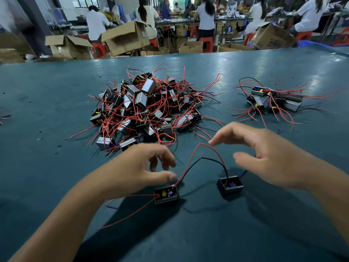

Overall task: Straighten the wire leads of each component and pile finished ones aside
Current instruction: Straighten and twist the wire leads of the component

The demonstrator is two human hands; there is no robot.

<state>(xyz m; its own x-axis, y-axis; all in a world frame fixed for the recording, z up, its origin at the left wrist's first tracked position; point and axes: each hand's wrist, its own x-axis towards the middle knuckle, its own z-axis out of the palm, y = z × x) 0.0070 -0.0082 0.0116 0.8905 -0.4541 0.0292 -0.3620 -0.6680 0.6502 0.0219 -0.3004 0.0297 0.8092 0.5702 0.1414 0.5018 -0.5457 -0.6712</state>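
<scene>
two small black components sit open side up on the green bench, apart from each other. the left component lies just below the left hand, its long axis running left to right; a red and a black lead rise from its far right corner toward the right hand's fingers, and two more red leads trail off its left side toward the near left. the right component lies between the two hands, below the right hand, long axis also roughly left to right; a red and a black lead arch up from it toward the far left, and a dark lead pokes out on its right. both grips hover with fingers loosely spread and hold nothing; the right fingertips are at the end of a red lead, contact unclear. beyond the left hand lies one large tangled pile. beyond the right hand lies one smaller pile, leads fanned out.
</scene>
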